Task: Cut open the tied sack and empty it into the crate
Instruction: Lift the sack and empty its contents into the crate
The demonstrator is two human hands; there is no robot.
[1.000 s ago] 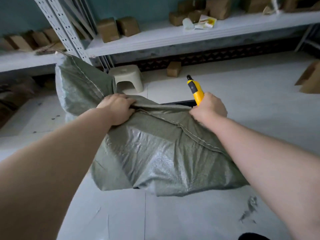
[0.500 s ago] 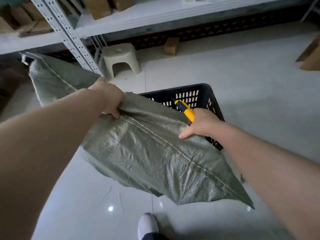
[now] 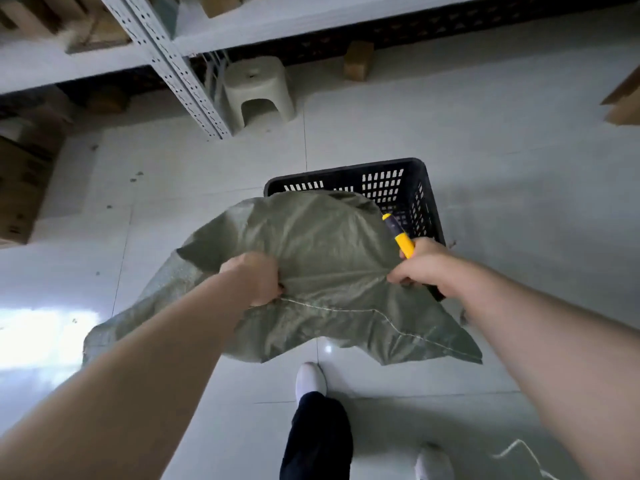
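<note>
Green woven sack (image 3: pixel 332 258) cloth is bunched in my left hand (image 3: pixel 254 277), fist clenched on it near the stitched seam. My right hand (image 3: pixel 427 268) pinches the same cloth while gripping a yellow knife (image 3: pixel 401 237). The sack hangs over the near rim of the black crate (image 3: pixel 388 181) on the pale tiled floor (image 3: pixel 502 188).

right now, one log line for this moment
left hand: grips sack | right hand: sack, yellow cutter | sack over black crate
</note>
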